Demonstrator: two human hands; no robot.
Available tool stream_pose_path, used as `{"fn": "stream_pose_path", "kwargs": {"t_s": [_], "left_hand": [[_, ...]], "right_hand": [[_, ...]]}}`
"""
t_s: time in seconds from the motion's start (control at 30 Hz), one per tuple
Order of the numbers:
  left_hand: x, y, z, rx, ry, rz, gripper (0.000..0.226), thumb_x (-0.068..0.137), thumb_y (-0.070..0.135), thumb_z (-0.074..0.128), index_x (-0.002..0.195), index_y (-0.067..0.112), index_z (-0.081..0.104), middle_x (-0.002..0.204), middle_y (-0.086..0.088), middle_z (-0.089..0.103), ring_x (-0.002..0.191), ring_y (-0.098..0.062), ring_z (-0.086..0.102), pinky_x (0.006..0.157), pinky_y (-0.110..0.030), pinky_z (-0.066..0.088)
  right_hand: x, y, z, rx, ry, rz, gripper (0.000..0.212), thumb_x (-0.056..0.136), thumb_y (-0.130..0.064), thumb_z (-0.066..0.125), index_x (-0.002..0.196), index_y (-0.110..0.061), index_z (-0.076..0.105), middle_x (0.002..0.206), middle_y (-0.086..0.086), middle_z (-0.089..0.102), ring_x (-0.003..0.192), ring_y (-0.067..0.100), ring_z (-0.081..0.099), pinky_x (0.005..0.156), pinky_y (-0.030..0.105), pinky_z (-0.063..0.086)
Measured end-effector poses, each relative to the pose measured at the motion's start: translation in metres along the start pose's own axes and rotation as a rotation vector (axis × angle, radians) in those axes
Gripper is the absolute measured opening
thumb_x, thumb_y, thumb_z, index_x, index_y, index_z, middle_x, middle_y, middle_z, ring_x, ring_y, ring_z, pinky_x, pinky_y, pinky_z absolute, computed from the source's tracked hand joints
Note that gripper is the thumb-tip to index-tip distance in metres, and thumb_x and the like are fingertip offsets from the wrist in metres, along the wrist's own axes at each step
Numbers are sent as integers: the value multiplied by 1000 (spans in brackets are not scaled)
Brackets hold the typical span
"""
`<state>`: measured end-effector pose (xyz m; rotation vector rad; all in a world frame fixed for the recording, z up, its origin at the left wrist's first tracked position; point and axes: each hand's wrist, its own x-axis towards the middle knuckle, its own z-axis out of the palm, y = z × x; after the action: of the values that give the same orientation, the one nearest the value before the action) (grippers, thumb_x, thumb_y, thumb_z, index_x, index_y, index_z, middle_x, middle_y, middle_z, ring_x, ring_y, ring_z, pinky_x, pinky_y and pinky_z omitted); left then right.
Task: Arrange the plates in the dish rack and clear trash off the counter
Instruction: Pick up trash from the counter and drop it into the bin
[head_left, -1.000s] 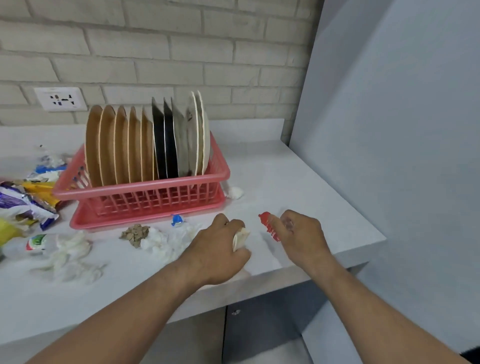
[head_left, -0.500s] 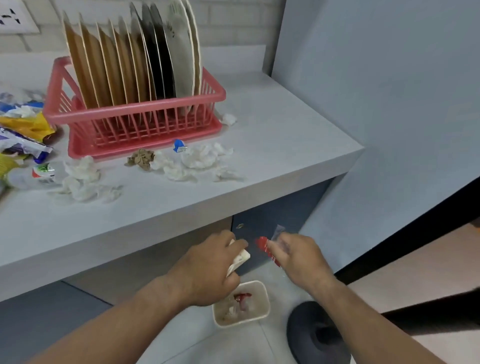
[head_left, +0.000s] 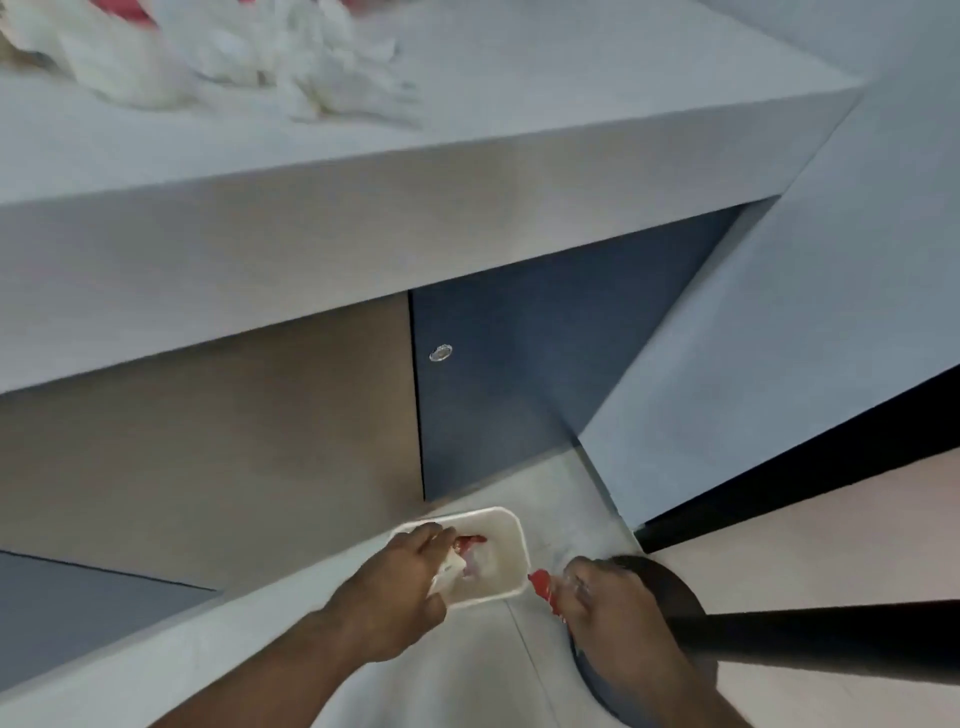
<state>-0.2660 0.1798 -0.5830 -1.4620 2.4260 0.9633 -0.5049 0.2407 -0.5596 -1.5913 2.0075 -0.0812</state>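
Note:
A small white bin (head_left: 511, 551) stands on the floor below the counter, with red and white scraps inside. My left hand (head_left: 400, 582) hangs over the bin's left side and grips a crumpled white paper (head_left: 451, 569). My right hand (head_left: 605, 597) is just right of the bin and pinches a red wrapper (head_left: 543, 584) at the bin's right rim. Crumpled white tissues (head_left: 291, 57) lie on the counter (head_left: 571, 88) at the top left. The dish rack shows only as a sliver of red at the top edge; its plates are out of sight.
A dark blue cabinet door (head_left: 519, 364) with a round lock sits under the counter, next to a tan panel (head_left: 208, 441). A black round base (head_left: 670, 582) with a black pole stands on the floor at the right. A grey wall panel (head_left: 831, 312) closes the right side.
My view has tilted down from the counter to the floor. Both hands dropped from counter height to the bin, still holding the white paper and the red wrapper.

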Motion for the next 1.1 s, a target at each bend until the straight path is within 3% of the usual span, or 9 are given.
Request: {"fn": "stream_pose_path", "kwargs": {"t_s": [0.2,0.4,0.53,0.6,0.73,0.8,0.93,1.1], "left_hand": [[73,-43,96,-38,-15,-94,65,86,37,50,146,24,29,137,3,42,122,-17,45,99,-33,44],[144,-73,162,32,35,-256,62,84,52,49,131,14,37,120,-4,58,107,-22,55,84,-33,49],[163,-87,190,203,85,-306,72,87,65,42,134,11,37,129,-4,52,120,-22,47,98,-31,40],[165,-98,195,211,183,-281,55,93,53,43,129,12,46,126,-4,55,117,-21,49,95,-31,42],[157,-121,195,138,400,-222,24,85,27,64,103,12,67,97,-2,66,89,-24,62,66,-34,55],[152,-125,191,128,451,-207,17,80,23,71,95,14,70,87,0,67,80,-24,64,61,-31,54],[150,-124,186,105,457,-194,22,86,30,64,104,19,68,97,2,67,89,-21,62,72,-31,52],[150,-120,177,32,449,-199,32,94,36,51,121,22,61,114,6,61,105,-17,57,86,-27,47]], "right_hand": [[37,51,82,75,-48,26,51,87,-67,46,72,-20,54,69,-2,63,66,12,60,65,32,51],[87,81,135,-21,-30,-88,47,92,-66,40,76,-22,47,78,-5,56,71,15,55,63,31,43],[127,80,159,-94,-50,-165,32,96,-51,45,90,-21,56,86,-2,50,84,23,57,65,30,35],[147,74,174,-110,-47,-196,30,97,-45,44,99,-19,59,90,1,52,88,24,56,67,29,35],[189,54,214,-136,-97,-253,36,99,-44,40,113,-20,62,108,4,61,99,25,57,86,34,48],[207,47,241,-138,-169,-269,39,98,-47,43,116,-20,63,115,4,62,104,24,56,92,39,48],[227,52,280,-110,-264,-206,58,89,-65,45,132,-25,46,128,1,55,116,26,53,98,41,44],[227,60,267,-154,-290,-225,78,80,-80,35,141,-31,32,146,-1,42,134,27,38,108,47,36]]}}
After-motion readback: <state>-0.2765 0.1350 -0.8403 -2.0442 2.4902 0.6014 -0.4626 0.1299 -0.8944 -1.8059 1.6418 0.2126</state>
